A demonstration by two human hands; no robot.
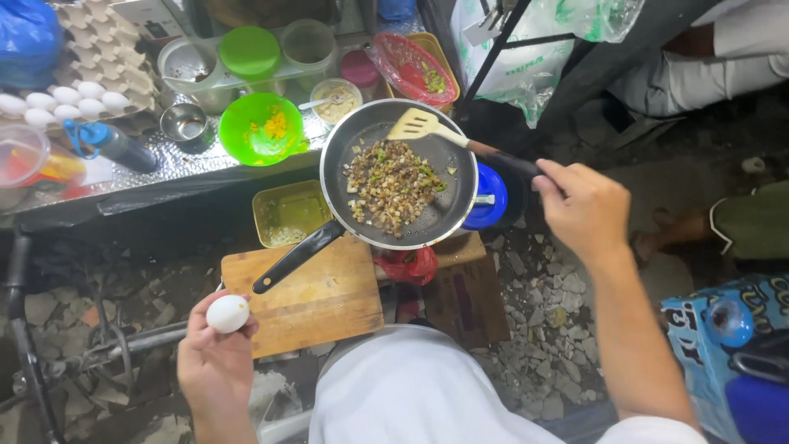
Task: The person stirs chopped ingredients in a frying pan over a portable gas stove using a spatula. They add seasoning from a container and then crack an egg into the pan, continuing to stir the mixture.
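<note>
A black frying pan (450, 212) holds chopped browned food with green bits (391, 186); its long handle (296, 257) points toward me over a wooden cutting board (329, 304). My right hand (582, 205) grips the dark handle of a slotted spatula (421, 126), whose blade rests on the pan's far rim. My left hand (215, 362) holds a white egg (227, 313) at the fingertips, beside the board's near left corner.
A foil-covered shelf behind the pan carries a green bowl (261, 127), a small metal cup (184, 123), lidded containers (251, 53), a red tray (409, 66) and an egg carton (78, 94). A blue burner (491, 195) sits under the pan. Another person's leg (699, 226) is at right.
</note>
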